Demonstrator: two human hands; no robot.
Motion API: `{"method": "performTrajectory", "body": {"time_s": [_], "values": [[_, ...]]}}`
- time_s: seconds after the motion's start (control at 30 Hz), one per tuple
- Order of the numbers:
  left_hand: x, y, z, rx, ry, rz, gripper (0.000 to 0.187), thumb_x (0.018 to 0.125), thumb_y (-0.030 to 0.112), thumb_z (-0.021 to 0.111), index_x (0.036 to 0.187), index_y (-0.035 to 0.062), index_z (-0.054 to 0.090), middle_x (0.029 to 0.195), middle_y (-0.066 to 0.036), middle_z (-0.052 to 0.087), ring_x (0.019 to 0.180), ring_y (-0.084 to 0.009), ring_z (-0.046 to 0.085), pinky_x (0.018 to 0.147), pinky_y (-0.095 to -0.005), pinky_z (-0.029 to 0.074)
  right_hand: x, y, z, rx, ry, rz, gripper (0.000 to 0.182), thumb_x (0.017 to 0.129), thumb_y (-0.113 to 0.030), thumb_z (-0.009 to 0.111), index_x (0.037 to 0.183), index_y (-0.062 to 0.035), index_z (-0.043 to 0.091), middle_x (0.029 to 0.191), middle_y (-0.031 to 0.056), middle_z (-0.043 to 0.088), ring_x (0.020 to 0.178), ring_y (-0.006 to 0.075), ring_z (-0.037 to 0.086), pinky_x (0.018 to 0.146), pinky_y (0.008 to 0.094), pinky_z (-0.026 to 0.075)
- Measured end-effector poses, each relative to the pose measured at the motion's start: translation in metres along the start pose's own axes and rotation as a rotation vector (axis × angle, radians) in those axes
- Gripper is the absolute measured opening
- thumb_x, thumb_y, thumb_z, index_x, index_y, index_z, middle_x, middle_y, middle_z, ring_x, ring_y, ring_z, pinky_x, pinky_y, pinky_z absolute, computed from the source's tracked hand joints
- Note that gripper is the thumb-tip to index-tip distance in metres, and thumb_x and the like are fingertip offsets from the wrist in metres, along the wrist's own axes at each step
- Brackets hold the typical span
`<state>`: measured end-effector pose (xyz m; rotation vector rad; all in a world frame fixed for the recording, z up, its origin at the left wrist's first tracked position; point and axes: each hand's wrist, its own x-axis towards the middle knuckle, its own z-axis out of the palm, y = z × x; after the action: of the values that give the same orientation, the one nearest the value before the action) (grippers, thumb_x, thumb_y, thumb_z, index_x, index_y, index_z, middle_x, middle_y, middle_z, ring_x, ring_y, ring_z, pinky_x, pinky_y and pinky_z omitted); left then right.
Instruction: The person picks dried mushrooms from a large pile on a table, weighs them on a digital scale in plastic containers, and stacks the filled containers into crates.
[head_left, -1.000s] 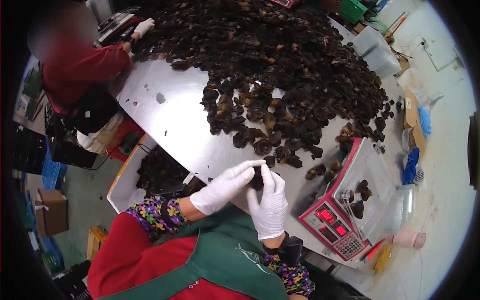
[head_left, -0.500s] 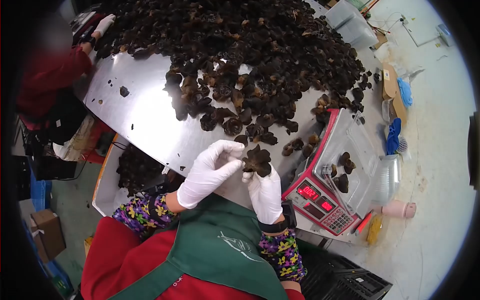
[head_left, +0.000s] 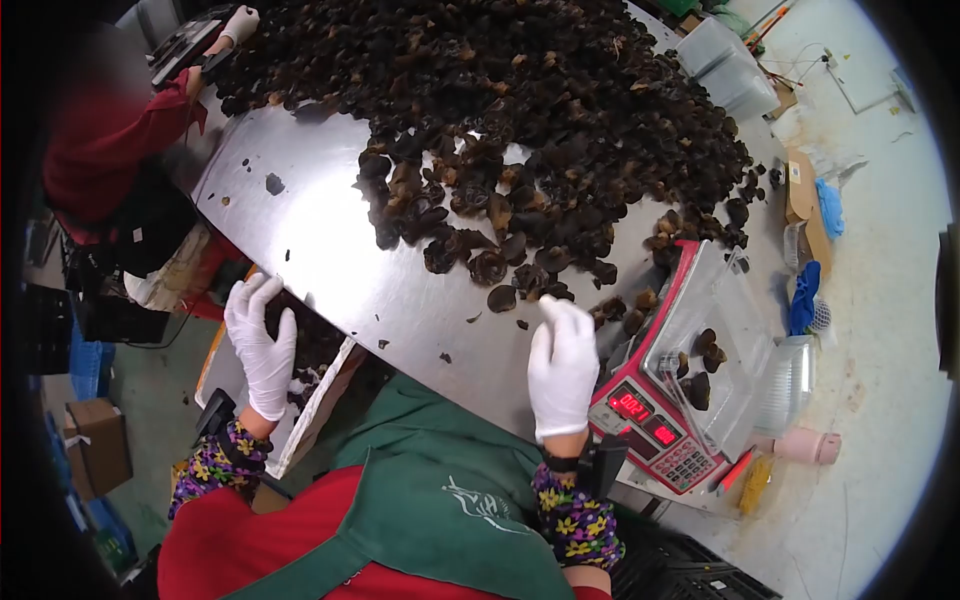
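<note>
My left hand, in a white glove, hovers above a white box at the table's edge. Its fingers are spread and nothing shows in them. Dark wood ear mushrooms lie inside the box, partly hidden by this hand. My right hand, also gloved, is over the metal table with its thumb apart from bent fingers. Its fingertips reach the near edge of the mushroom pile, beside a wood ear mushroom; I see nothing held. Close by on the right, a red scale carries a clear plastic container with several mushroom pieces.
A large heap of wood ear mushrooms covers the far part of the metal table. At the far left a co-worker's gloved hand is beside the heap. Clear plastic boxes and a pink bottle stand at the right.
The mushroom both hands held is no longer in them. My left hand has moved left and over the box; my right hand has moved up and slightly right towards the pile.
</note>
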<state>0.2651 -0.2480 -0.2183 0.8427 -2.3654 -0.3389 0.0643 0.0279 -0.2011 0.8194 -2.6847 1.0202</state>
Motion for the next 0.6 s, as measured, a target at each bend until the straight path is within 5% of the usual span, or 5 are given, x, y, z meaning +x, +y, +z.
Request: {"method": "performTrajectory", "body": {"time_s": [0.1,0.23,0.4,0.5,0.6], "values": [[0.008,0.007,0.005,-0.204,-0.032,-0.070,0.031,0.085,0.002,0.070,0.116,0.0071,0.066,0.125,-0.014,0.060,0.119,-0.0323,0.056,0.106,-0.0400,0.043,0.024,-0.001,0.014,-0.160,0.025,0.002,0.038,0.089,-0.013,0.067,0.127,-0.0108,0.062,0.115,0.0132,0.059,0.102,0.0338,0.062,0.085,0.0431,0.053],[0.040,0.067,0.027,-0.428,-0.170,0.112,0.033,0.084,0.007,0.076,0.115,0.0087,0.066,0.121,-0.014,0.062,0.114,-0.0320,0.060,0.098,-0.0387,0.049,0.028,0.010,0.047,-0.460,-0.071,0.044,0.033,0.087,-0.021,0.070,0.118,-0.0137,0.063,0.099,0.0103,0.059,0.086,0.0299,0.065,0.073,0.0424,0.055],[0.082,0.102,0.089,-0.390,-0.238,0.478,0.056,0.073,0.011,0.081,0.126,0.0142,0.064,0.127,-0.013,0.061,0.117,-0.0326,0.058,0.098,-0.0409,0.048,0.010,-0.005,0.006,-0.059,0.115,0.135,0.025,0.091,-0.011,0.063,0.115,-0.0097,0.066,0.106,0.0139,0.064,0.090,0.0351,0.067,0.075,0.0431,0.055],[0.085,0.119,0.101,-0.219,-0.363,0.615,0.055,0.075,0.017,0.080,0.128,0.0179,0.064,0.128,-0.011,0.060,0.118,-0.0303,0.057,0.096,-0.0424,0.045,-0.006,-0.020,-0.023,0.080,0.066,0.171,0.029,0.091,-0.003,0.061,0.119,-0.0069,0.065,0.110,0.0160,0.065,0.093,0.0352,0.068,0.080,0.0433,0.055],[0.077,0.113,0.114,-0.187,-0.369,0.761,0.035,0.079,0.016,0.075,0.113,0.0183,0.068,0.108,-0.003,0.065,0.103,-0.0245,0.060,0.087,-0.0403,0.047,-0.022,-0.040,-0.067,0.042,0.077,0.127,0.035,0.088,0.003,0.064,0.122,-0.0044,0.066,0.108,0.0149,0.066,0.092,0.0294,0.068,0.079,0.0367,0.055]]}}
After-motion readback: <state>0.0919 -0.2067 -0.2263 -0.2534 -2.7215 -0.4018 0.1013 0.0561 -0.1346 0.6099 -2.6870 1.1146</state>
